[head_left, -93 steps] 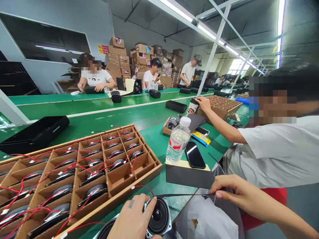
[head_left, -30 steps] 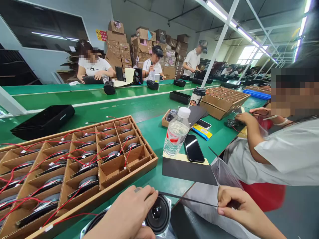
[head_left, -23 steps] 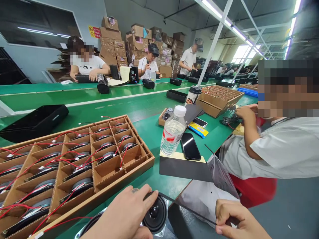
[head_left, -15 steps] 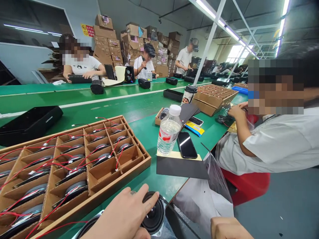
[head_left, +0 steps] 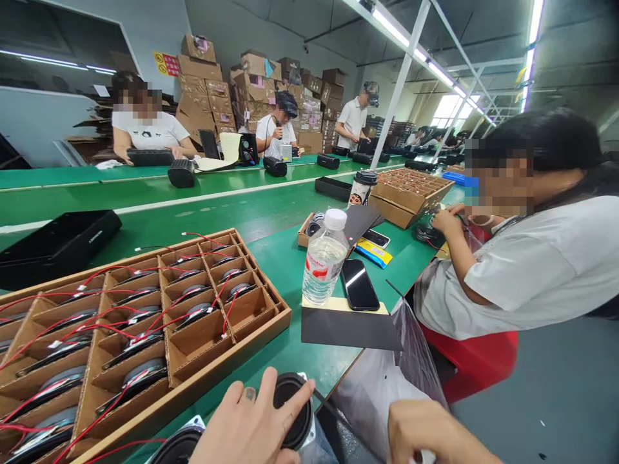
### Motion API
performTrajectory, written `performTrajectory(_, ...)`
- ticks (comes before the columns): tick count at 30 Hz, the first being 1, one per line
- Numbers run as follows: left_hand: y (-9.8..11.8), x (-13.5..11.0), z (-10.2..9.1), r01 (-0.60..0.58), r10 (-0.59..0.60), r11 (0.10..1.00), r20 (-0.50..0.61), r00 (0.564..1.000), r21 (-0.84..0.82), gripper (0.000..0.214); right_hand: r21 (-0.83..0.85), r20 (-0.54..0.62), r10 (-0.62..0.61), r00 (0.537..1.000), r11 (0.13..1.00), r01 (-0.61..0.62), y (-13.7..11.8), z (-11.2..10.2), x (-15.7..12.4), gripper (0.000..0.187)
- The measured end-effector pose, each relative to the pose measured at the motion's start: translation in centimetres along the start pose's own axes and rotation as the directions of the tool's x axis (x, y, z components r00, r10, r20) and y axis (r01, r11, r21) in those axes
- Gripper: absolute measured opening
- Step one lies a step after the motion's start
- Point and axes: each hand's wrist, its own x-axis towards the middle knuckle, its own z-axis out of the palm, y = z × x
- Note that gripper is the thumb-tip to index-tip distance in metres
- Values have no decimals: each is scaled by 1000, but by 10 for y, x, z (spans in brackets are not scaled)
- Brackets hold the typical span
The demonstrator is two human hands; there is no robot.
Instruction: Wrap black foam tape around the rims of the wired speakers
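My left hand (head_left: 246, 428) lies over a black round speaker (head_left: 293, 412) at the table's near edge, fingers wrapped on its rim. A second speaker cone (head_left: 176, 446) sits just left of it. My right hand (head_left: 425, 435) is low at the bottom edge, fingers curled under and hidden; the thin black strip (head_left: 325, 406) running from the speaker toward it is barely seen. A clear plastic bag (head_left: 391, 380) hangs off the table edge between my hands.
A cardboard divider tray (head_left: 271, 303) of speakers with red wires lies left. A water bottle (head_left: 323, 258) and phone (head_left: 359, 285) rest on a black pad. A co-worker in white sits right. Black speaker housing (head_left: 58, 241) lies on the belt.
My right hand has dropped down and back toward me, pulling the black strip away from the speaker. The view has tilted up slightly. The co-worker's arm drew back to their own work.
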Motion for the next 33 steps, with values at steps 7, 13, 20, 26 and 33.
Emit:
performTrajectory(7,-20,9,-5,166,-147,950,91,985,-266,106,-30,-159,113,981,992,-120,0,-34,49,19)
performTrajectory(13,-65,8,-4,-162,204,794,5,979,-586,86,37,-201,87,976,996,-82,2,-42,59,24)
performTrajectory(20,-63,11,21,-291,241,749,-165,956,-596,53,125,-188,55,981,992,-31,5,-46,69,25)
performTrajectory(26,-53,4,29,-186,147,864,-119,982,-468,66,248,-166,94,982,968,-51,26,-39,68,28)
performTrajectory(33,-50,5,25,-183,162,885,-86,983,-429,74,238,-166,144,976,966,-102,41,-22,50,29)
